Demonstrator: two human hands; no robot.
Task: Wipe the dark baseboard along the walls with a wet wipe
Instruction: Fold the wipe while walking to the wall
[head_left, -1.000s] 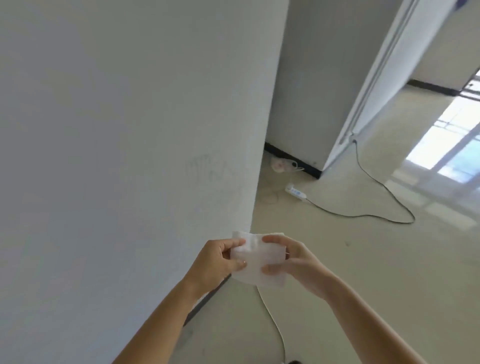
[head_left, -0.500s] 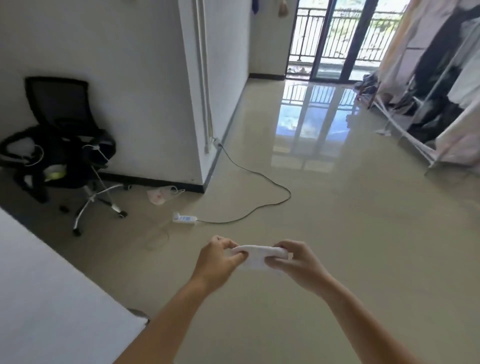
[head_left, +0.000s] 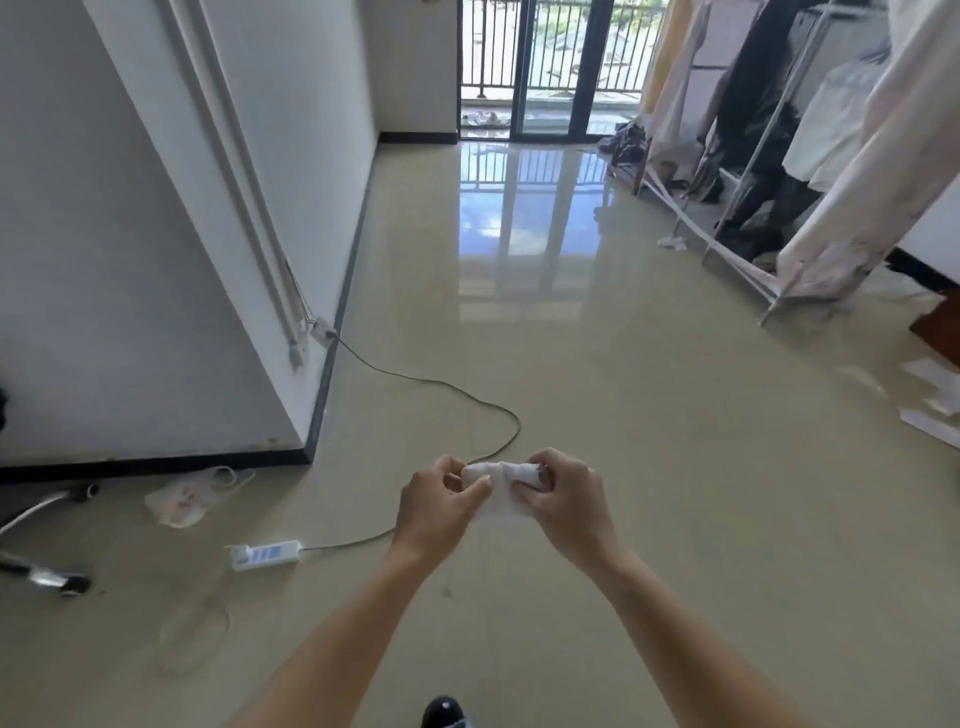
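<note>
Both hands out front, mid-air over the tile floor (head_left: 649, 467). My left hand (head_left: 434, 512) and right hand (head_left: 563, 501) pinch a bunched white wet wipe (head_left: 496, 486) between them, fingers clamped on each end. Dark baseboard (head_left: 156, 464) runs along the wall corner at left, well apart. White power strip (head_left: 266, 555) lies on the floor near it.

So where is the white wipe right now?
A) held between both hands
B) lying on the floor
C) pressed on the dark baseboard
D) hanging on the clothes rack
A: the wet wipe is bunched up and pinched between the left hand and the right hand, above the floor.
</note>
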